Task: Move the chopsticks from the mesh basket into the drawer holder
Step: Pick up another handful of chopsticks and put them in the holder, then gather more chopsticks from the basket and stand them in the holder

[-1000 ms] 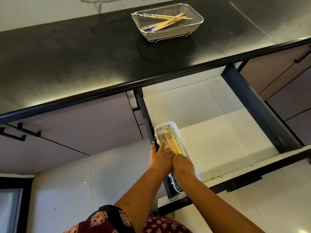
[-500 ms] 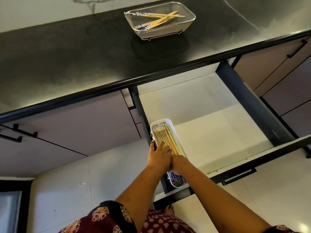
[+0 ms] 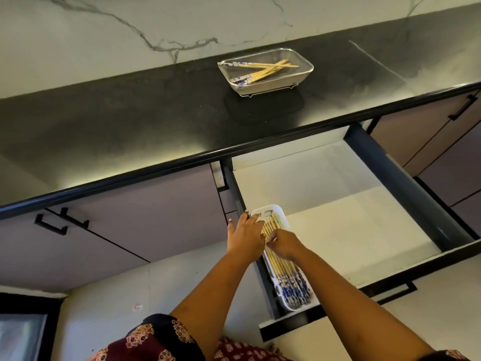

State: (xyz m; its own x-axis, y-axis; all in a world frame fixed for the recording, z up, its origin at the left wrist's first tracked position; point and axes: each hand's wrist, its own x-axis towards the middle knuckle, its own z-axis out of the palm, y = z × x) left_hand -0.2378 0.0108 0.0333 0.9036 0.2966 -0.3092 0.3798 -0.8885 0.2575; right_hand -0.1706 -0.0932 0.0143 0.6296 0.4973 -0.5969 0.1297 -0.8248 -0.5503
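A metal mesh basket (image 3: 305, 74) stands on the black counter and holds several wooden chopsticks (image 3: 263, 73) with blue patterned ends. Below it, a white holder (image 3: 284, 222) lies along the left side of the open drawer (image 3: 338, 230). It is filled with a row of chopsticks (image 3: 283, 269), blue ends toward me. My left hand (image 3: 246, 235) rests with straight fingers on the holder's far left rim and on the sticks. Beside it, my right hand (image 3: 285, 243) has its fingers curled down and pinches the chopsticks in the holder.
The drawer's dark right wall (image 3: 406, 188) and front panel (image 3: 390, 285) jut out toward me. Closed cabinet fronts with black handles (image 3: 61, 225) flank the drawer. A marble wall backs the counter (image 3: 130, 118).
Both hands have slid toward the holder's far end, uncovering the blue ends of the chopsticks near me. My left fingers now reach the far rim.
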